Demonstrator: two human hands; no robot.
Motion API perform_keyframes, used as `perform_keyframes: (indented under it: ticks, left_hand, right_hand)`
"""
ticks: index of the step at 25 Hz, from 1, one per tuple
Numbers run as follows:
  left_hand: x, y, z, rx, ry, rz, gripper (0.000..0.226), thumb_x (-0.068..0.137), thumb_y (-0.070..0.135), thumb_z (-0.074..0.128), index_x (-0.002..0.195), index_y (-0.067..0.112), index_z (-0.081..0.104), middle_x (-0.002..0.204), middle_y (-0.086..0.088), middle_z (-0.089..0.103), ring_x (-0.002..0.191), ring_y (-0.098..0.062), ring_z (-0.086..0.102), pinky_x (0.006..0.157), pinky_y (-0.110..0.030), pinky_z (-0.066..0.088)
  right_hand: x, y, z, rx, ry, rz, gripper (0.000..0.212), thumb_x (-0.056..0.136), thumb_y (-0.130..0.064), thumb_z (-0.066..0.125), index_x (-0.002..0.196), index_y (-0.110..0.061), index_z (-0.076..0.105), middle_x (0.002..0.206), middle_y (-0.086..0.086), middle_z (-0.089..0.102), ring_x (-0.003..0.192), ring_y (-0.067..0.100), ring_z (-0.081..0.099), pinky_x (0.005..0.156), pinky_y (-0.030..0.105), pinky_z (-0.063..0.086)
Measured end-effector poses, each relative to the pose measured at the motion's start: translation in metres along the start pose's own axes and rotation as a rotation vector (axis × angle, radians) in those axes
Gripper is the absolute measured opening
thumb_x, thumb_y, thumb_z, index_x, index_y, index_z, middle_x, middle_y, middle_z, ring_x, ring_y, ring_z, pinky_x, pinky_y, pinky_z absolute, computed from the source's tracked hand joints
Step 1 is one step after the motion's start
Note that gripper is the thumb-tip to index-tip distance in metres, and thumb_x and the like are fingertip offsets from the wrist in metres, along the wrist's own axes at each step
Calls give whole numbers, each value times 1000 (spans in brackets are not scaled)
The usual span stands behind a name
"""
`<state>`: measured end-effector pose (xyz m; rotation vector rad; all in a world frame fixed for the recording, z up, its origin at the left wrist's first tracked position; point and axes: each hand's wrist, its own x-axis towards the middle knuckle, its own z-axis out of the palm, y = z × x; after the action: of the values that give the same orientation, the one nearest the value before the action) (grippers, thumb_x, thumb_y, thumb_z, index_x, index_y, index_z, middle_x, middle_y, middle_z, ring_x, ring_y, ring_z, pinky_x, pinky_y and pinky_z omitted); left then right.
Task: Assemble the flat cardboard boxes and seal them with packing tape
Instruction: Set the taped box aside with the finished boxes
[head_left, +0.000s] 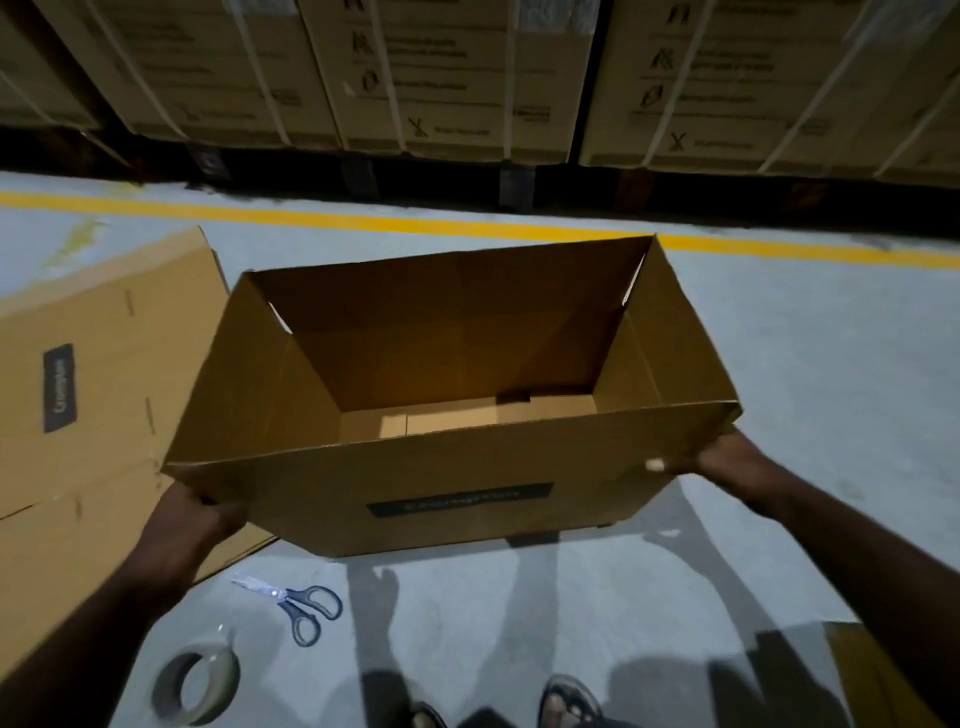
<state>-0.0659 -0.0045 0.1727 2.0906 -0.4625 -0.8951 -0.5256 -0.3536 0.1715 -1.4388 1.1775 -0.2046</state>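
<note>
An erected brown cardboard box (447, 488) hangs above the floor with its open top towards me; its bottom flaps are folded in and a dark label is on its near wall. My left hand (195, 519) grips the box's near left corner. At the near right corner my right hand (727, 460) holds the box, thumb on the near wall. A roll of packing tape (200, 683) lies on the floor at the lower left. Flat cardboard boxes (88, 395) lie on the floor to the left, under my left arm.
Blue-handled scissors (298, 605) lie on the grey floor beside the tape. A yellow floor line (363, 221) runs across beyond the box. Strapped cartons on pallets (441, 78) fill the back. Another piece of cardboard (872, 670) shows at the lower right. My feet (566, 701) are at the bottom.
</note>
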Motion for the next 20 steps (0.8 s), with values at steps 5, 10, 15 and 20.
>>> perform_keyframes:
  ticks: [5,10,15,20]
  left_hand:
    - [-37,63,-17,-162,-47,27,42,96,50,53,134,33,50,124,8,60,115,-18,57,100,-51,47]
    - [-25,75,-15,333,129,-27,36,91,16,71,119,10,50,118,-14,59,94,-30,60,70,-40,53]
    - [-17,83,0,598,18,34,54,89,-5,66,133,8,40,123,-14,54,96,-22,51,67,-30,43]
    - [-30,72,-7,397,-452,141,101,90,11,70,152,41,-3,133,25,37,126,-13,44,81,-17,52]
  right_hand:
    - [-20,-62,-20,-86,13,-56,87,68,-78,64,139,-30,47,125,-13,60,111,15,60,91,43,50]
    - [1,-63,-23,-417,272,-65,33,93,-32,70,106,-7,52,104,13,60,92,33,58,64,34,44]
    - [37,-56,-15,-899,215,-151,48,73,-14,75,109,-14,43,105,11,53,81,24,58,58,32,48]
    - [32,-61,-10,-997,195,-150,76,82,-13,70,143,-15,24,132,17,43,90,28,60,73,43,56]
